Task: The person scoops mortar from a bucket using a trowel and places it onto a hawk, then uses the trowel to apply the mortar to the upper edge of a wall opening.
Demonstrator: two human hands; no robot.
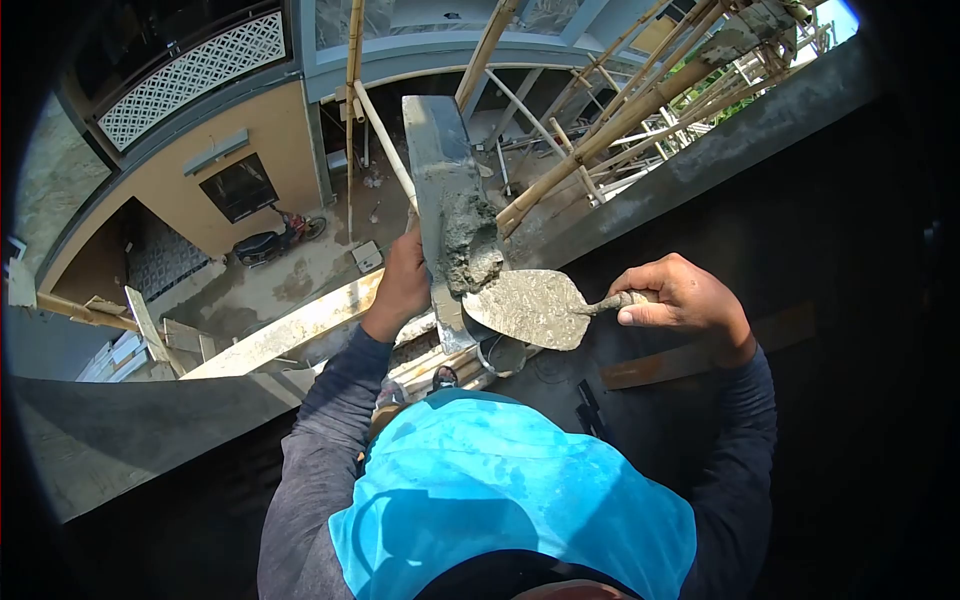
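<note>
Wet grey mortar (468,238) lies heaped on the top face of a narrow grey ledge (437,135), which runs away from my body. My right hand (680,292) is closed around the handle of a trowel (535,308). The trowel's broad blade is coated with mortar, and its tip touches the near end of the heap. On the left side of the ledge, my left hand (402,285) rests against its edge with the fingers mostly hidden behind it.
Bamboo scaffold poles (590,150) cross at the upper right. A long wooden plank (290,330) extends to the left. Far below are a paved yard and a parked motorcycle (275,238). A bucket (502,356) sits beneath the trowel, and a dark wall stands at right.
</note>
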